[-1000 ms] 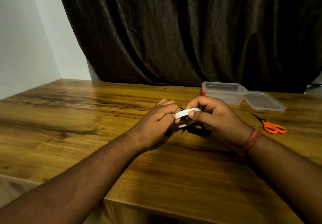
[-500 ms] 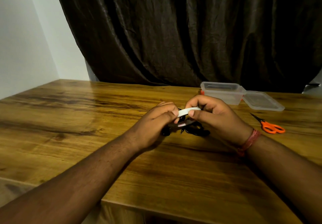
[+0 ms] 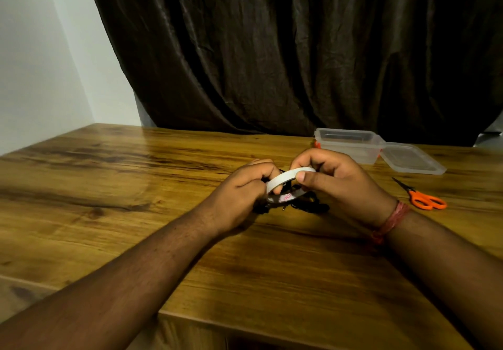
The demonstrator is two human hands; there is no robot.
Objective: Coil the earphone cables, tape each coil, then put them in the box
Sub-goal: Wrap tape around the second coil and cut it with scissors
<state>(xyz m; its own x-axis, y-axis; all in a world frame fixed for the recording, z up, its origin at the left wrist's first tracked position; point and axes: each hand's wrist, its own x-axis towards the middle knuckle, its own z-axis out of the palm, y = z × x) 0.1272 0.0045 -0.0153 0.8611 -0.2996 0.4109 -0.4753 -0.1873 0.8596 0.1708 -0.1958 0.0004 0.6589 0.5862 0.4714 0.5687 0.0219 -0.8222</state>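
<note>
Tape roll pinched between both hands over black earphone cables

Forearms reach in from the near edge across a glossy wooden table (image 3: 136, 213) with dark streaked grain. The left hand (image 3: 239, 194) curls its fingers and thumb around the near-left rim of a thin white tape roll (image 3: 285, 183), a flat ring held tilted just above the tabletop. The right hand (image 3: 334, 183), with a red thread band (image 3: 390, 220) at the wrist, pinches the ring's far-right rim between thumb and bent fingers. Faint pink lettering shows on the roll's inner face. Beneath the hands lies a loose tangle of thin black earphone cables (image 3: 307, 205), resting on the wood. Farther right lie orange-handled scissors (image 3: 424, 200), blades pointing away. Beyond them stands a clear rectangular plastic box (image 3: 351, 145), open, its hinged lid (image 3: 411, 159) flat beside it. A dark creased curtain (image 3: 272, 50) hangs behind.
</note>
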